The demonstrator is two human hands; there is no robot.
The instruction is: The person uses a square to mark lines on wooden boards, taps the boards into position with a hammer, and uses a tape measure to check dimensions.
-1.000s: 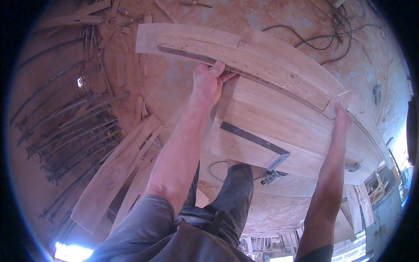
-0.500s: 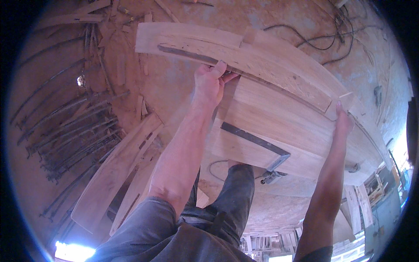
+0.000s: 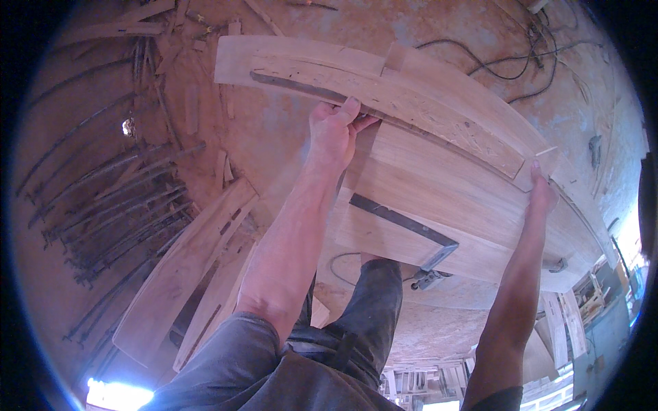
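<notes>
A long pale wooden board (image 3: 308, 51) with a rough recessed strip along its near side lies across a wide wooden panel (image 3: 439, 178). My left hand (image 3: 334, 133) is closed on the board's near edge, thumb on top and fingers curled beneath. Toward the right end, my right hand (image 3: 541, 188) grips the same edge with its thumb up; its other fingers are mostly hidden. A small wood block (image 3: 393, 58) stands at the board's far side. Nearer my legs, a dark metal framing square (image 3: 404, 226) rests on the panel.
Several long metal bars (image 3: 116, 205) lie on the floor to the left. Curved wooden pieces (image 3: 178, 274) lie beside my left leg. Black cable (image 3: 473, 55) loops across the floor at the far right. A tool (image 3: 430, 278) sits by the panel's near edge.
Hardly anything differs. The scene has shifted very slightly in view, and both hands keep their places on the board.
</notes>
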